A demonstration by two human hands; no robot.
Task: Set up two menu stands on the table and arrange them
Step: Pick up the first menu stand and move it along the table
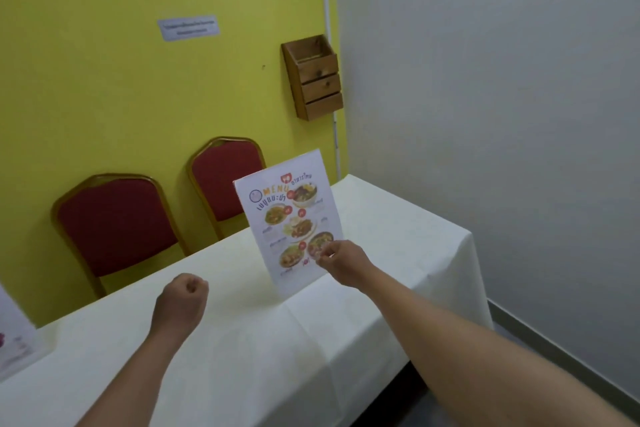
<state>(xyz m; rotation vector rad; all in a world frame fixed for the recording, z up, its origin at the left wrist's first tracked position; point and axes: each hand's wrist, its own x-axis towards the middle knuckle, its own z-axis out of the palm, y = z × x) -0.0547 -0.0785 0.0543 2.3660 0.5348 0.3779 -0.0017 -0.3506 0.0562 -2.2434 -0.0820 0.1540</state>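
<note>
A menu stand [289, 218] stands upright on the white-clothed table [242, 350], towards its far right end. The right hand [341, 262] pinches the stand's lower right edge between its fingertips. Left of the stand, the left hand [181, 300] hovers over the cloth, clenched in an empty fist. Far left of the stand, at the picture's edge, a second menu stand [15, 340] shows blurred, probably upright. Behind the stand are two red chairs [117, 225].

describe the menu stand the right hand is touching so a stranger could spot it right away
On the long table under a white tablecloth, look toward its far end near the grey wall. The upright white menu stand printed with food photos stands there, the right hand at its lower edge. The other menu sheet is at the left edge.
</note>
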